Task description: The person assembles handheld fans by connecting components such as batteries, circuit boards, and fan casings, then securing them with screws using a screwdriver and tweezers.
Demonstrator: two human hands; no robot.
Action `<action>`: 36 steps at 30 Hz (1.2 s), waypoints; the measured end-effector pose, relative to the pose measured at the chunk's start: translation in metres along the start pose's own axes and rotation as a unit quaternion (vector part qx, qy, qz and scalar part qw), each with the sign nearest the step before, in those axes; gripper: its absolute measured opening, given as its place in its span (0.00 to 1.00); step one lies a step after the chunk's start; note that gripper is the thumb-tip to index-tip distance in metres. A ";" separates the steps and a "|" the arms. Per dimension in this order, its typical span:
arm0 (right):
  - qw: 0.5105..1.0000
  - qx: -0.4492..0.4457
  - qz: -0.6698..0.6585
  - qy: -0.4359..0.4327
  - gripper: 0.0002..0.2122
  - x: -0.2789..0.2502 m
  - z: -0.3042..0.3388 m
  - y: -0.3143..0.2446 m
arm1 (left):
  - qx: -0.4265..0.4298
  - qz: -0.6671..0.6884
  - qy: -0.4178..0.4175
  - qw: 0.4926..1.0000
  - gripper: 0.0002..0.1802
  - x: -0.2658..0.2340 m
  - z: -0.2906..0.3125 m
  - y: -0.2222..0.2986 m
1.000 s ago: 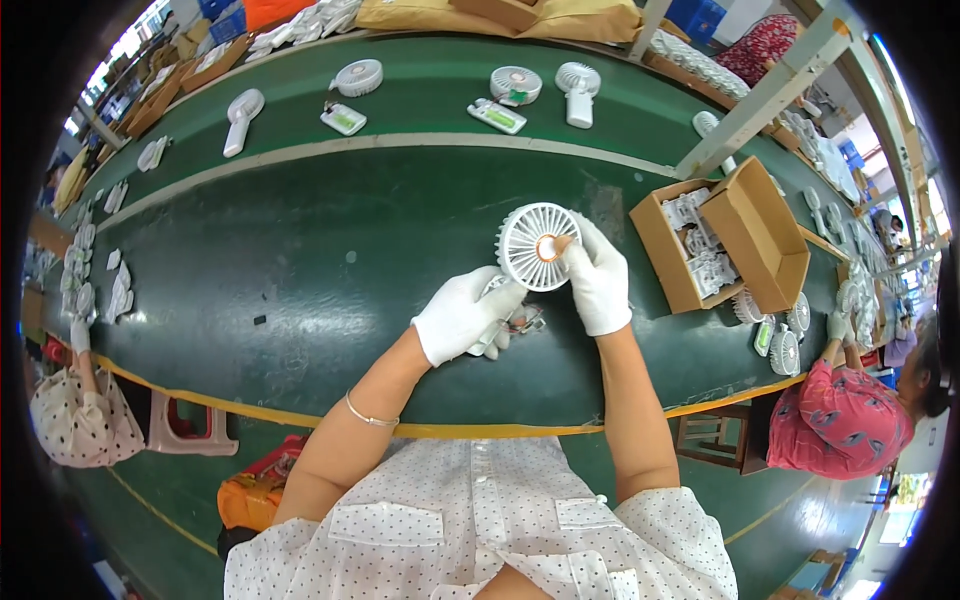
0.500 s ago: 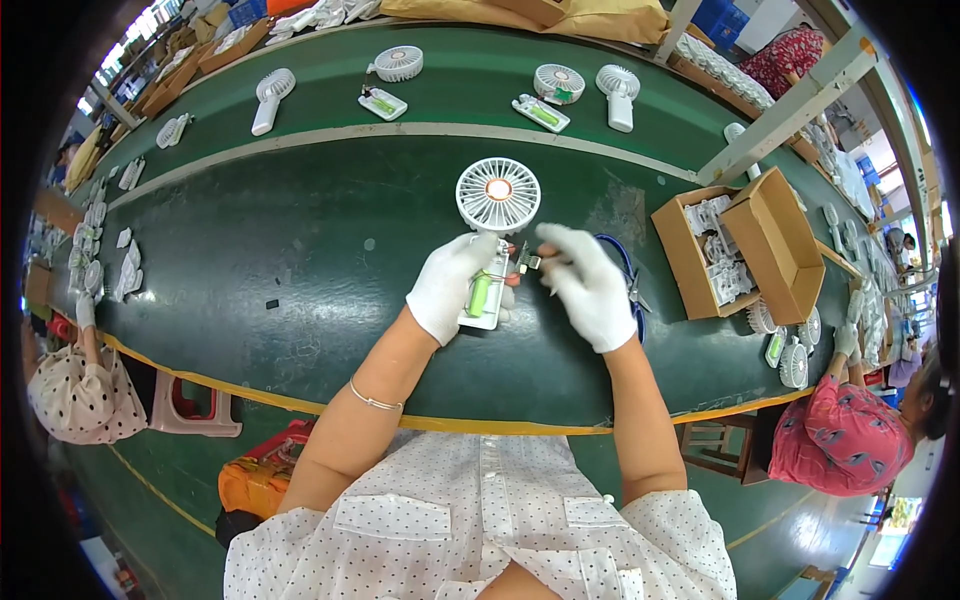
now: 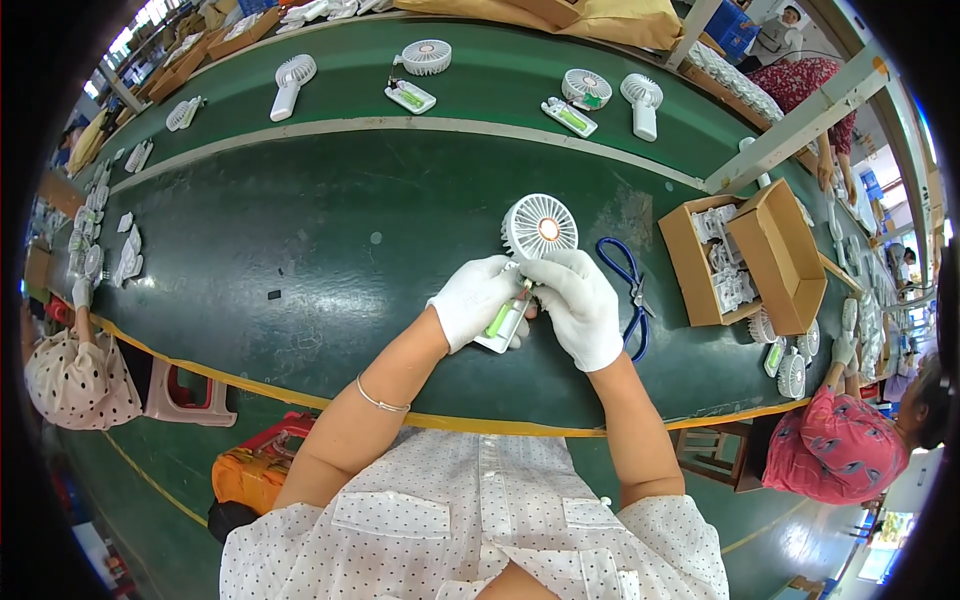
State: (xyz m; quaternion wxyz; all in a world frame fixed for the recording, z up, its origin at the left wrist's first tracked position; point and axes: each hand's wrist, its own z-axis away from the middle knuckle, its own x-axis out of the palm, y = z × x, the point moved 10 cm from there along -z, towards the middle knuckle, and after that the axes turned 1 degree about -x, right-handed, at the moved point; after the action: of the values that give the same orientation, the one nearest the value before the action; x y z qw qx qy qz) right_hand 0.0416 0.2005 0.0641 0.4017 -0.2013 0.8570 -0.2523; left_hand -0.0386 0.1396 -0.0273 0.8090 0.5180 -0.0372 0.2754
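A small white handheld fan (image 3: 540, 228) stays in front of me, its round slatted head at the far end. Its opened handle (image 3: 494, 342) holds a green battery cell (image 3: 498, 319). My left hand (image 3: 472, 302), in a white glove, is closed round the handle. The fingers of my gloved right hand (image 3: 580, 310) pinch at the handle's upper end, by the small circuit board and wires below the fan head. Those fingers largely cover the board. Blue-handled pliers (image 3: 637, 290) lie just right of my right hand.
An open cardboard box (image 3: 692, 262) of white parts stands on the right, with fan pieces (image 3: 791, 374) beside it. Across the green bench (image 3: 330, 210), a strip divides off several fans (image 3: 295, 85). White parts (image 3: 130, 255) lie at left. People sit on both sides.
My right hand has come in from the right and closed on the handle's upper end. The fan has tilted, its head shifting right and nearer. The pliers show more fully.
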 end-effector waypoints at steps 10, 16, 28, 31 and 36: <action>0.997 -0.006 0.064 0.046 0.17 -0.007 0.001 -0.007 | 0.010 0.014 -0.005 1.000 0.13 0.003 0.000 0.001; 0.995 0.047 -0.026 0.088 0.13 -0.008 0.013 0.008 | -0.006 0.057 -0.037 0.998 0.17 0.007 0.001 -0.004; 0.956 0.246 -0.154 0.042 0.09 0.017 0.024 0.059 | 0.025 0.133 -0.010 0.991 0.25 -0.004 -0.005 -0.006; 0.961 0.236 -0.135 0.038 0.12 0.014 0.020 0.056 | 0.015 0.151 -0.037 0.988 0.23 -0.004 -0.007 -0.006; 0.993 0.117 0.008 0.009 0.13 0.011 0.007 0.026 | 0.011 0.150 -0.027 0.988 0.21 -0.004 -0.006 -0.005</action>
State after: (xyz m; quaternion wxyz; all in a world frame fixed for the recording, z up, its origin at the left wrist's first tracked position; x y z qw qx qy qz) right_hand 0.0370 0.2135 0.0385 0.4172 -0.1438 0.8264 -0.3498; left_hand -0.0411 0.1411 -0.0358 0.7511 0.5230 -0.1336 0.3802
